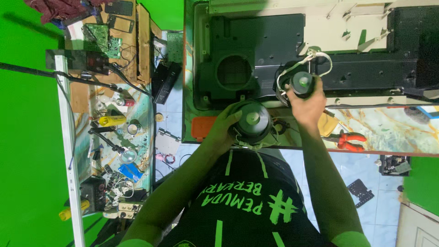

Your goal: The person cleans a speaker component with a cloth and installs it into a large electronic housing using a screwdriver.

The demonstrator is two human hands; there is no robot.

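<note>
My left hand (222,128) grips a large round black speaker (251,121) by its side, close to my chest at the table's near edge. Higher up, my right hand (307,101) holds a smaller round black speaker (302,83) with a green-tinted centre. White wires (315,57) loop from this small speaker over the opened back of a flat panel device (256,27). A black housing with a round hole (234,71) lies just beyond my left hand.
Red-handled pliers (350,139) lie on the marbled table (393,130) to the right. An orange box (200,127) sits by my left wrist. A cluttered workbench (109,114) with circuit boards, a magnifier and tools stands at left. A tiled floor (366,169) shows below.
</note>
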